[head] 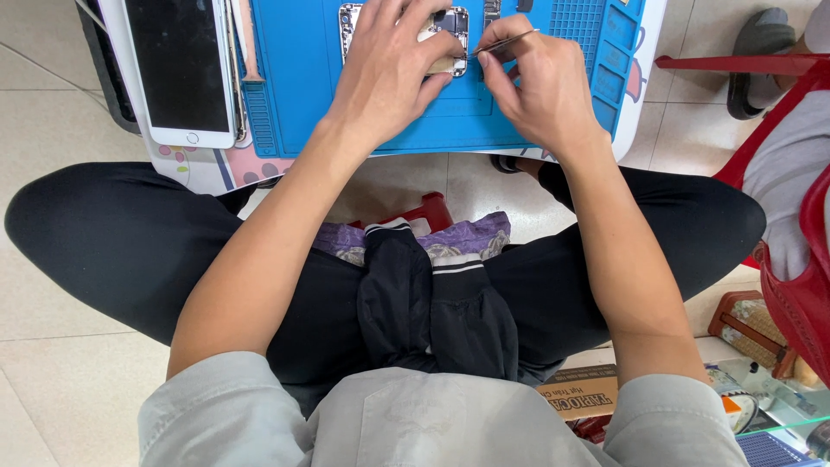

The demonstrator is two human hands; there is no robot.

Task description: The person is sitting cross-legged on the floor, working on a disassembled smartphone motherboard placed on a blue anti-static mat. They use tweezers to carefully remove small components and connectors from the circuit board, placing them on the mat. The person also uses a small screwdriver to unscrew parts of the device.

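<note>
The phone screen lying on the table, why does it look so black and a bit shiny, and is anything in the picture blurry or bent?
In the head view, the phone screen is dark, with only faint glare; light is soft and even, shadows weak under the left hand and right hand, which holds the tweezers; focus stays sharp there; the wide lens curves the knees and the blue mat edges.

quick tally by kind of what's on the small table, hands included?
Hands: 2, left hand and right hand
Opened phone body: 1
Tweezers: 1
Blue work mat: 1
Detached phone screen: 1
Total: 6
</note>
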